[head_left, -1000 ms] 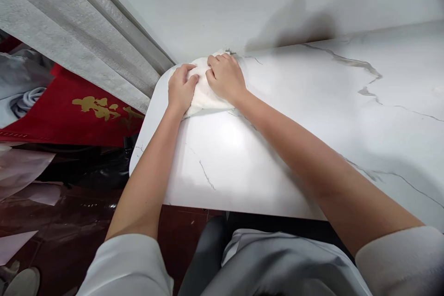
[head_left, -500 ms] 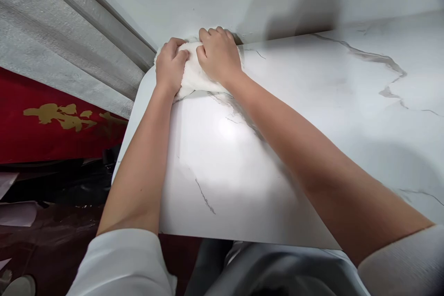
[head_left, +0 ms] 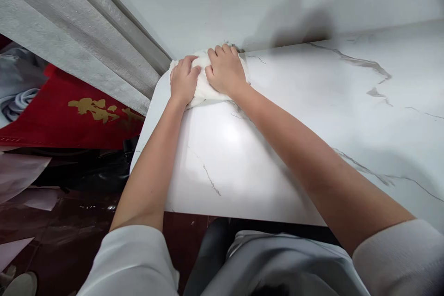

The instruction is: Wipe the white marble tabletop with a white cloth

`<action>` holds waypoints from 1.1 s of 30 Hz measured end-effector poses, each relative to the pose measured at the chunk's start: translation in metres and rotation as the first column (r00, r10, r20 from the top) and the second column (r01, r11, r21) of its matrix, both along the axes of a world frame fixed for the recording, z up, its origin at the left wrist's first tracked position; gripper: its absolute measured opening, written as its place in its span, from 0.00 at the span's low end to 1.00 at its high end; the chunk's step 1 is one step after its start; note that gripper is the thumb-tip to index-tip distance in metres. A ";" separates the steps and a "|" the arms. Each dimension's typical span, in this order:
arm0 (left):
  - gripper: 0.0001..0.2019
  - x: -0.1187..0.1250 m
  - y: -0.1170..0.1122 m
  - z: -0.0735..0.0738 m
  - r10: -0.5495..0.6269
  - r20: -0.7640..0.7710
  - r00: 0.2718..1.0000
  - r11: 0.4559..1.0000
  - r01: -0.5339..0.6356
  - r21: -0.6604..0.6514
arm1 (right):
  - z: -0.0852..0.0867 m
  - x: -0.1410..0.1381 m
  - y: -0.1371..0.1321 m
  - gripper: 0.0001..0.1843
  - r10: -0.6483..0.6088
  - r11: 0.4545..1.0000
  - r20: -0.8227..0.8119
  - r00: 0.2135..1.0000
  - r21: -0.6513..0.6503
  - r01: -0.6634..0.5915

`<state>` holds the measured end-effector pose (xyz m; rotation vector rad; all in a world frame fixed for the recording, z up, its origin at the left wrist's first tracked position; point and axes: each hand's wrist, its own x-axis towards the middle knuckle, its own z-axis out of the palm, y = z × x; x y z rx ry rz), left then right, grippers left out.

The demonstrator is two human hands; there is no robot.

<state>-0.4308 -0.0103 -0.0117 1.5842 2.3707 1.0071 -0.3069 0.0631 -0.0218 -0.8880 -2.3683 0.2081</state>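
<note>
Nearer the wall [head_left: 215, 7] than before, the left hand [head_left: 183, 81] and right hand [head_left: 227, 69], half-curled, grip white cloth [head_left: 204, 89] beside a grey curtain [head_left: 86, 32].

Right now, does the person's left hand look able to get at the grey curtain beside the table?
Probably yes: the left hand is on the white cloth near the table's rounded corner, close to the grey curtain, and nothing visible blocks the way. It would likely have to leave the cloth.
</note>
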 end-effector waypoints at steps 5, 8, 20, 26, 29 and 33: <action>0.15 0.008 -0.034 -0.002 -0.069 -0.013 0.998 0.996 0.069 0.053 | -0.010 0.011 -0.032 0.30 0.029 0.999 -0.049 0.998 0.040 -0.027; 0.16 0.019 -0.060 0.001 -0.050 -0.015 0.999 0.997 0.050 0.053 | -0.004 0.026 -0.063 0.21 0.061 0.996 -0.004 0.998 0.060 -0.061; 0.21 0.063 -0.186 0.013 0.002 -0.090 0.996 1.000 -0.005 -0.024 | 0.012 0.069 -0.174 0.21 0.193 0.978 0.090 0.977 0.059 -0.198; 0.20 0.067 -0.233 0.015 0.011 -0.087 0.996 0.998 -0.016 -0.062 | 0.016 0.077 -0.217 0.24 0.252 0.965 0.090 0.964 0.051 -0.257; 0.20 0.066 -0.248 0.016 0.014 -0.086 0.996 0.998 -0.020 -0.066 | 0.016 0.075 -0.230 0.26 0.267 0.961 0.093 0.959 0.050 -0.272; 0.19 0.056 -0.259 0.016 0.027 -0.072 0.997 0.998 -0.031 -0.060 | 0.015 0.065 -0.239 0.25 0.274 0.958 0.070 0.959 0.072 -0.278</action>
